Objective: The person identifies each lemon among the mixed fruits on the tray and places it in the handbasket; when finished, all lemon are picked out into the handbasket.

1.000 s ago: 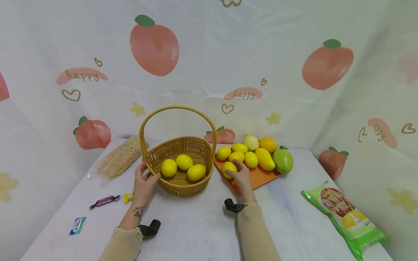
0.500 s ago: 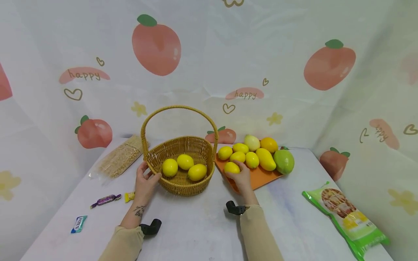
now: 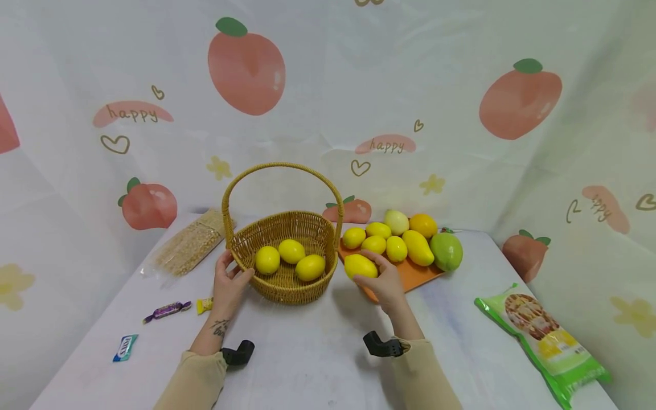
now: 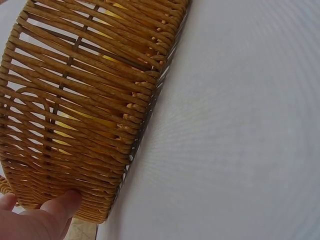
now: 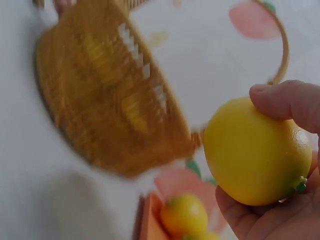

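Note:
My right hand holds a lemon between thumb and fingers, raised over the tray's near left corner. In the right wrist view the lemon shows a small green stem end. A wicker basket with a tall arched handle stands to the left and has three lemons in it. My left hand grips the basket's left side. In the left wrist view its thumb presses on the woven outer wall. On the orange tray lie several more lemons.
The tray also bears a mango, an orange, a pale fruit and a green fruit. A green food packet lies right. Left are a clear bag and wrapped candies.
The right hand has gripped the lemon, lifted it off the tray and drawn it slightly toward me. The left hand stays at the basket.

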`<action>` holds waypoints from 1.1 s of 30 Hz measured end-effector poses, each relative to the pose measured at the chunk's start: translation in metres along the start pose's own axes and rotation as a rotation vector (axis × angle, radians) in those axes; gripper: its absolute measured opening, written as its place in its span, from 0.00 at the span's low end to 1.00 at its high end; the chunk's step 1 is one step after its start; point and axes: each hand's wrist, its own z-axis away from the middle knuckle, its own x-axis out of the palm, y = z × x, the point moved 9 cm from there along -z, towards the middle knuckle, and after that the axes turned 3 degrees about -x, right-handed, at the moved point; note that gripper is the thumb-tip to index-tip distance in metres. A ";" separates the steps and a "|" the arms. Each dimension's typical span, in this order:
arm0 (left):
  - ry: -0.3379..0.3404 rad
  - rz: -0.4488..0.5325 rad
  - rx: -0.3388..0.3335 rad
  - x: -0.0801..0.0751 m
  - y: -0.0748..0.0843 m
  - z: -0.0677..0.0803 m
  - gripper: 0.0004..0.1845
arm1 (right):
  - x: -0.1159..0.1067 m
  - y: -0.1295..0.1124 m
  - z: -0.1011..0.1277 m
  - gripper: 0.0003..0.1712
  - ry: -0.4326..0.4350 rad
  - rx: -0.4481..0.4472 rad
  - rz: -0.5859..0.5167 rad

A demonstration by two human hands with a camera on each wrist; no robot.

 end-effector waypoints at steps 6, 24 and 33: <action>-0.009 0.020 -0.007 0.001 0.000 0.001 0.40 | 0.050 -0.024 0.002 0.34 -0.167 -0.067 -0.168; -0.016 0.055 -0.010 -0.001 -0.003 -0.002 0.41 | 0.180 -0.068 -0.060 0.33 -0.339 -0.099 -0.151; -0.020 0.045 0.003 0.000 -0.002 -0.001 0.41 | 0.194 -0.066 -0.074 0.33 -0.309 -0.096 -0.167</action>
